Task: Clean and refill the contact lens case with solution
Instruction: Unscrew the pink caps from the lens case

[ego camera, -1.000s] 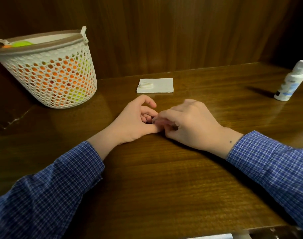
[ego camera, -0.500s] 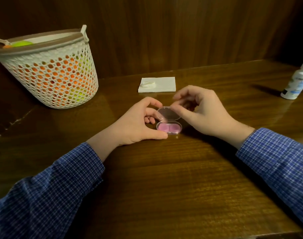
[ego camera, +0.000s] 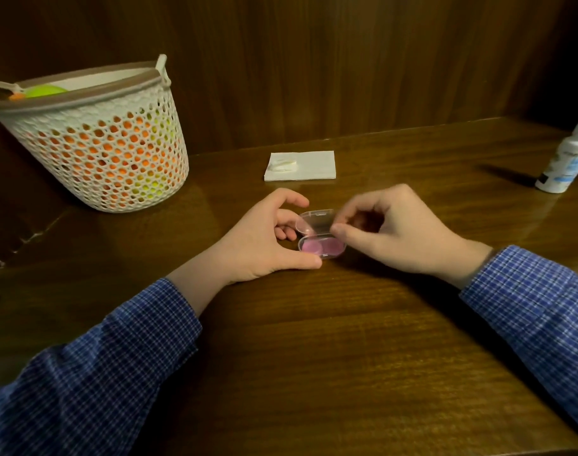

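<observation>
A small contact lens case (ego camera: 321, 246) with a pink two-well base lies on the wooden table, its clear hinged lid (ego camera: 316, 219) standing open behind it. My left hand (ego camera: 264, 238) curls around the case's left end, thumb against its front edge. My right hand (ego camera: 392, 230) sits at the case's right side, its curled fingers by the lid and its thumb touching the lid's right edge. A white solution bottle (ego camera: 569, 159) stands far right. A folded white tissue (ego camera: 300, 166) with a small cotton pad (ego camera: 282, 165) on it lies behind the case.
A white perforated basket (ego camera: 96, 143) holding orange and green things stands at the back left. A dark wooden wall runs along the rear of the table (ego camera: 314, 357).
A second ago both hands covered the case. The lid was then lifted open, showing the pink wells. My right hand has since moved lower, beside the case.
</observation>
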Demonstrator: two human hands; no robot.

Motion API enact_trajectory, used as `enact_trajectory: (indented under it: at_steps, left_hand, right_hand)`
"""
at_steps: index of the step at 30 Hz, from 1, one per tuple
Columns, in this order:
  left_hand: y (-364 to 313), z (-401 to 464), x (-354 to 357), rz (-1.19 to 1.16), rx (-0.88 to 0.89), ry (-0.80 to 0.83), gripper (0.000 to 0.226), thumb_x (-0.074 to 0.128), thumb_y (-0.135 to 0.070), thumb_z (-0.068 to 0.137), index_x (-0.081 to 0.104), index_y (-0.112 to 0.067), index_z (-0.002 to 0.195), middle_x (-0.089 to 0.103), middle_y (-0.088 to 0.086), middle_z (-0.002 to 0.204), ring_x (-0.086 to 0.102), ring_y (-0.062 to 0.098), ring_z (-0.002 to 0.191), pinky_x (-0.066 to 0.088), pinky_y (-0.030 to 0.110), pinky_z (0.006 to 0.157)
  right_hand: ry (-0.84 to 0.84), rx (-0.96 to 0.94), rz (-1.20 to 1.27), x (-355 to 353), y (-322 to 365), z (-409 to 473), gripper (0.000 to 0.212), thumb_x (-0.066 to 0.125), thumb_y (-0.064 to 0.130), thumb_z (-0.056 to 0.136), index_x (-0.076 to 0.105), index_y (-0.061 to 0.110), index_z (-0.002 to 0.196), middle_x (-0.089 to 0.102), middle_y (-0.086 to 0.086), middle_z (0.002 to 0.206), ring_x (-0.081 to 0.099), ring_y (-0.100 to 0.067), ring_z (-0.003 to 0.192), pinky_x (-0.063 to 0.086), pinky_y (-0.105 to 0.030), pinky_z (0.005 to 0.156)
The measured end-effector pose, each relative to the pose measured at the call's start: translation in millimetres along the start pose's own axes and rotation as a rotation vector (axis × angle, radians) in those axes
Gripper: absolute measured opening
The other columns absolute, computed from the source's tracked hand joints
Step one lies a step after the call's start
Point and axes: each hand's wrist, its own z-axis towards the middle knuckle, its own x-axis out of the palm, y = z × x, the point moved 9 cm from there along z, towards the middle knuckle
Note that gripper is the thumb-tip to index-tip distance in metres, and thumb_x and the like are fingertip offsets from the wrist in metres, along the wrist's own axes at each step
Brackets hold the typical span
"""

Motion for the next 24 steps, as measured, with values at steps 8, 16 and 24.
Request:
enact_trajectory:
  at_steps: [8, 16, 24]
  left_hand:
    - [1, 0, 0, 0.013, 0.008, -0.022, 0.081, 0.094, -0.032, 0.068, 0.048, -0.031, 0.134, 0.074, -0.01, 0.103, 0.066, 0.002, 0.092, 0.051, 0.013, 0.078]
    - [0, 1, -1, 0.005, 0.023, -0.035, 0.08, 0.094, -0.034, 0.068, 0.048, -0.031, 0.134, 0.074, -0.008, 0.104, 0.067, 0.005, 0.094, 0.052, 0.014, 0.078]
    - [-5, -2, -1, -0.009, 0.064, -0.038, 0.063, 0.094, -0.031, 0.07, 0.054, -0.03, 0.118, 0.074, -0.008, 0.097, 0.065, 0.002, 0.084, 0.051, 0.014, 0.074]
  right_hand:
    - [0.104, 0.079, -0.071, 17, -12, 2, 0.036, 0.065, 0.06, 0.078, 0.078, 0.033, 0.097, 0.075, 0.013, 0.08, 0.069, -0.005, 0.074, 0.059, -0.03, 0.062]
    - [0.109, 0.085, 0.003, 19, -15, 3, 0.018, 0.076, 0.048, 0.081, 0.077, 0.031, 0.087, 0.074, 0.009, 0.075, 0.068, -0.006, 0.071, 0.055, -0.019, 0.058]
    - [0.108, 0.076, 0.081, 16, -10, 2, 0.007, 0.081, 0.036, 0.082, 0.076, 0.031, 0.083, 0.073, 0.017, 0.081, 0.066, -0.002, 0.071, 0.052, -0.014, 0.061]
